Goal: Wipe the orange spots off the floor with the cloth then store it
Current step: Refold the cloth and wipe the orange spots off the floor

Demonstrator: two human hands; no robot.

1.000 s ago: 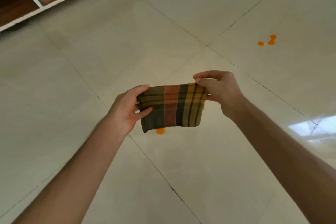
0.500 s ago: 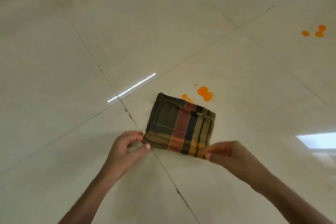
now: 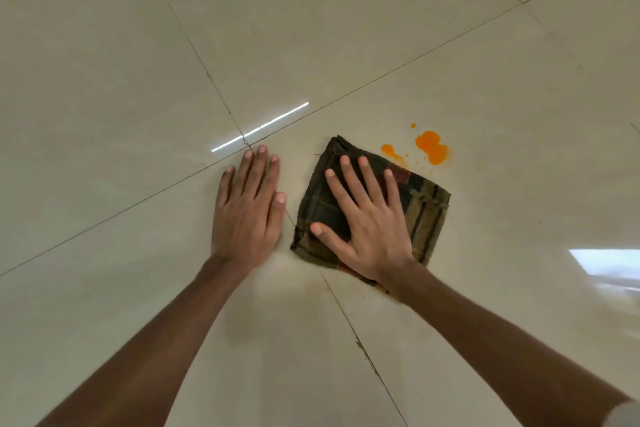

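Observation:
The folded plaid cloth, dark green with red and yellow stripes, lies flat on the pale tiled floor. My right hand rests palm down on top of it with fingers spread, not gripping. My left hand lies flat on the bare tile just left of the cloth, fingers together, holding nothing. A large orange spot sits just beyond the cloth's far right edge. A smaller orange spot touches that edge, with tiny specks around it.
Dark grout lines cross under my left fingertips. One grout line runs toward me between my forearms. A bright streak of reflected light lies just beyond my left hand, and a window reflection shows at the right.
The cloth went from held up between both hands to lying on the floor. Both hands let go of its near edge. My right hand now lies flat on it, my left beside it.

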